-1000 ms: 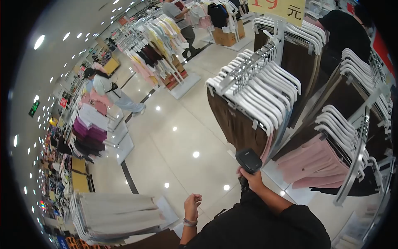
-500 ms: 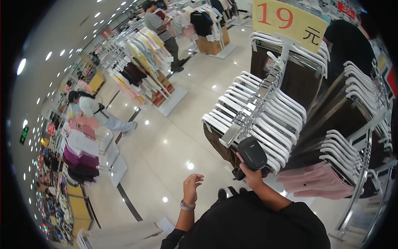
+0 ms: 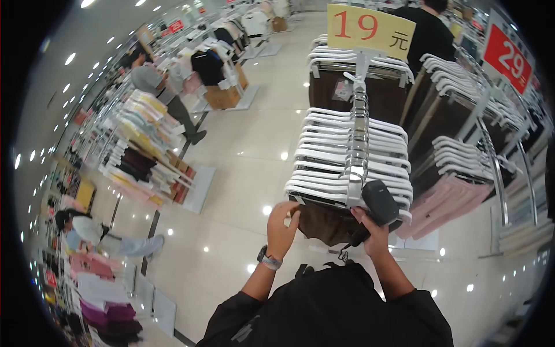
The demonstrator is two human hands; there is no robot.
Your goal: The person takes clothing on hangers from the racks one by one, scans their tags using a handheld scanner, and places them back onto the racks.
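Note:
My left hand (image 3: 282, 230) is at the left end of the front hanger, its thumb and forefinger bent into a pinch at the upper edge of the brown trousers (image 3: 325, 224). My right hand (image 3: 373, 232) grips a black handheld scanner (image 3: 380, 202) by its handle, at the right front of the rack. The scanner's body tilts over the hanger ends. White hangers (image 3: 324, 151) with dark trousers hang in a row along a chrome rail (image 3: 358, 124) in front of me. The fingertips of my right hand are partly hidden by the scanner.
A yellow price sign (image 3: 371, 32) stands above the rack. On the right are pink trousers (image 3: 445, 202) on another rack and a red sign (image 3: 507, 58). A person in black (image 3: 428, 34) stands behind; other people (image 3: 167, 95) are among clothes racks to the left.
My left hand has moved up from the air to the front trousers. My right hand has shifted slightly right with the scanner. The view has turned, so the rack now points straight ahead.

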